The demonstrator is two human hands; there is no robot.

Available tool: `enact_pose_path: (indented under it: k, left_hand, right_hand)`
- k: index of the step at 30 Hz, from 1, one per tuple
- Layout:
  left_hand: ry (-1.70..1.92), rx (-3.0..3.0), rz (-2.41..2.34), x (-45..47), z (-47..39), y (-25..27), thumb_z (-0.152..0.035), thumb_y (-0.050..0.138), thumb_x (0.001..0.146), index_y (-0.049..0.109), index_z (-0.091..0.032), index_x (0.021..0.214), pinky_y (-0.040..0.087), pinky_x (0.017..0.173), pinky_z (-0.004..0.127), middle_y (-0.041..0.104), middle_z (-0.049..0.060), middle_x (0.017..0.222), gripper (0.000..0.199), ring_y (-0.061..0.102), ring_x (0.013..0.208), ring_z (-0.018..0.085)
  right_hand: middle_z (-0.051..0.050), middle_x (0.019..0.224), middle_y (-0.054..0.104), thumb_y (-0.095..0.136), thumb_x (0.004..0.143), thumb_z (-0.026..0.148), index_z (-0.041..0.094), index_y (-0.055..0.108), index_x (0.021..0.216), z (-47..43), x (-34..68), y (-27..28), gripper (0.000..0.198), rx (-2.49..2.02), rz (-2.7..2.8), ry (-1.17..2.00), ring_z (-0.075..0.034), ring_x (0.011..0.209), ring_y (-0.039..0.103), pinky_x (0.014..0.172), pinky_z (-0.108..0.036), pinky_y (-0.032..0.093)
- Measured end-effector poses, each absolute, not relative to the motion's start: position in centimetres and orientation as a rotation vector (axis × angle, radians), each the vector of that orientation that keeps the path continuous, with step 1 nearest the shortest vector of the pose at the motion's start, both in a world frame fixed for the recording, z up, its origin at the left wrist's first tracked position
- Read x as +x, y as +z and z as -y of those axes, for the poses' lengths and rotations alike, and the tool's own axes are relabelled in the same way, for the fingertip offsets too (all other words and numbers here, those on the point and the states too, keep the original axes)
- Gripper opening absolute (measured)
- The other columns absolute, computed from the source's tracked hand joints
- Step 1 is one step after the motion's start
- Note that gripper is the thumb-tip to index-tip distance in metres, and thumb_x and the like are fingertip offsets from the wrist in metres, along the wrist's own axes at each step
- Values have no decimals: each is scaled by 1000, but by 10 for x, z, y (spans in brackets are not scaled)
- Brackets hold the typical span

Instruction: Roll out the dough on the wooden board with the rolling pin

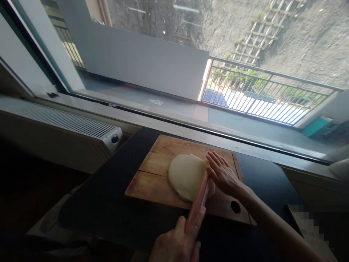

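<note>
A flat round of pale dough lies on a wooden cutting board. Across the dough's right side runs a reddish rolling pin, slanting from lower left to upper right, with some printing along it. My left hand is closed around its near end, below the board's front edge. At the far end, my right hand rests over the pin with fingers stretched out flat toward the board's back. The pin's far tip is hidden under that palm. A little dough shows to the right of the pin.
The board, with a dark round hole at its right front, lies on a black table with rounded corners. Behind stands a window sill and glass. A radiator is at left; a partly blurred box-like thing sits right.
</note>
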State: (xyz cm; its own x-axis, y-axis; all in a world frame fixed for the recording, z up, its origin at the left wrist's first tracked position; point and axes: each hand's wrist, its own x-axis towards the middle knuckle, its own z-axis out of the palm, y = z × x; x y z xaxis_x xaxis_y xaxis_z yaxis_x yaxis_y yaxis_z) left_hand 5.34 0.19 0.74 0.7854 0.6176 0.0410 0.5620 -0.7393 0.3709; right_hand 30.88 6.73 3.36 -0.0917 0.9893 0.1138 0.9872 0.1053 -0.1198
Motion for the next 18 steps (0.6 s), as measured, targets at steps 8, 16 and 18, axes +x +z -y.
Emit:
enact_pose_path:
  k: [8,16,18]
  left_hand:
    - [449,2301,-1227,29,-22,33,-32,31,92,15,-26,144,52,80,26,60,5,121,55,64,98,18]
    - [219,2495,-1045,64,15,19,-20,36,85,4,-26,145,54,63,29,58,12,109,69,65,73,18]
    - [172,2513,-986,68,18,18,-19,38,83,3,-28,145,54,60,30,58,11,108,72,65,69,19]
  right_hand:
    - [-7,145,32,40,87,50,21,44,131,-172,212,52,53,-1843,2352,70,-22,136,18,109,-41,17]
    - [-3,149,24,25,94,44,24,37,137,-47,313,29,49,-1930,2151,40,-20,139,9,110,-42,16]
    - [-4,150,17,25,95,45,22,28,141,-25,328,24,52,-1973,2115,11,-18,139,10,111,-42,15]
